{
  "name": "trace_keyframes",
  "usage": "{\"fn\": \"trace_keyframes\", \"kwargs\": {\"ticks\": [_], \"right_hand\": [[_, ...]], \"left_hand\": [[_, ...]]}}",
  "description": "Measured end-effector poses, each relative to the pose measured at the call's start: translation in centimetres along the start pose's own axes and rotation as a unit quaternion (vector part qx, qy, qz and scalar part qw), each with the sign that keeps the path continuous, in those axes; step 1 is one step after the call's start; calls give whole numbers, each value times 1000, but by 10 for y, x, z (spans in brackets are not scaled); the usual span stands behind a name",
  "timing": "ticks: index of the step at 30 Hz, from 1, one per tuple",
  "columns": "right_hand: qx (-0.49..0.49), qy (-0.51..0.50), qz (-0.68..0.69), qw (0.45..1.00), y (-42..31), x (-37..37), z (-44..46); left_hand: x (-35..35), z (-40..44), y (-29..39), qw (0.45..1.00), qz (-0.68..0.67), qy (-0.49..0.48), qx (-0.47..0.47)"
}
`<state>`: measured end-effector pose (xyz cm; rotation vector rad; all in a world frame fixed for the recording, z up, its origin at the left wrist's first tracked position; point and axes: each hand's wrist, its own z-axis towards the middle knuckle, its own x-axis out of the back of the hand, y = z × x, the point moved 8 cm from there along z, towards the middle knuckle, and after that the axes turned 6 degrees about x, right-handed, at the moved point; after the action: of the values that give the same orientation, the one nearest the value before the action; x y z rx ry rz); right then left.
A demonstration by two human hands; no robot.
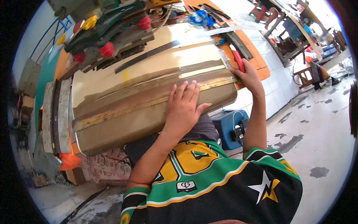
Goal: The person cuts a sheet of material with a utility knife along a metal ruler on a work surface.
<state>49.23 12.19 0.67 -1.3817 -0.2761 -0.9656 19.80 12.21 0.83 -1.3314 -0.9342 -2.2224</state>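
A brown sheet point(123, 130) with a rounded front edge lies over the bench, and a worn yellowish strip point(145, 101) runs along it. My left hand point(182, 106) rests palm down on the sheet and strip, fingers spread, holding nothing. At the sheet's right end my right hand point(248, 76) is closed round a red cutter point(237, 59), its upper end pointing up and away. The fingertips of that hand are beside the end of the strip. A dark flat bar point(147, 56) lies on the pale part of the sheet.
Green metal clamps point(106, 28) with red knobs stand at the back left. Blue plastic point(201, 18) and dark tools lie at the far end of the orange bench point(261, 64). Below the bench is a blue box point(225, 128). A person's leg point(273, 15) shows at upper right.
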Motion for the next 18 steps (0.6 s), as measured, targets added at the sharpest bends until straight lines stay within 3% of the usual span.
{"fn": "trace_keyframes", "kwargs": {"ticks": [3, 5, 10, 12, 13, 16, 18], "right_hand": [[6, -4, -70, 997, -14, 5, -2], [100, 23, -136, 985, -59, 9, -6], [192, -22, -87, 977, -132, -6, 0], [257, -182, -12, 949, -168, -41, -3], [245, -238, 23, 939, -184, -57, -3], [339, -286, 76, 893, -223, -101, 0], [379, -369, 8, 849, -236, -137, 0]], "left_hand": [[-1, -3, 1, 1000, 23, 16, 10], [-2, -5, 2, 999, 28, 23, -1], [-7, -9, 3, 998, 42, 43, 7], [-9, -8, 2, 999, 31, 39, 2], [-10, -8, 1, 999, 32, 43, 8], [-9, -10, 0, 998, 33, 55, 8], [-12, -10, 0, 1000, 16, 25, 8]]}}
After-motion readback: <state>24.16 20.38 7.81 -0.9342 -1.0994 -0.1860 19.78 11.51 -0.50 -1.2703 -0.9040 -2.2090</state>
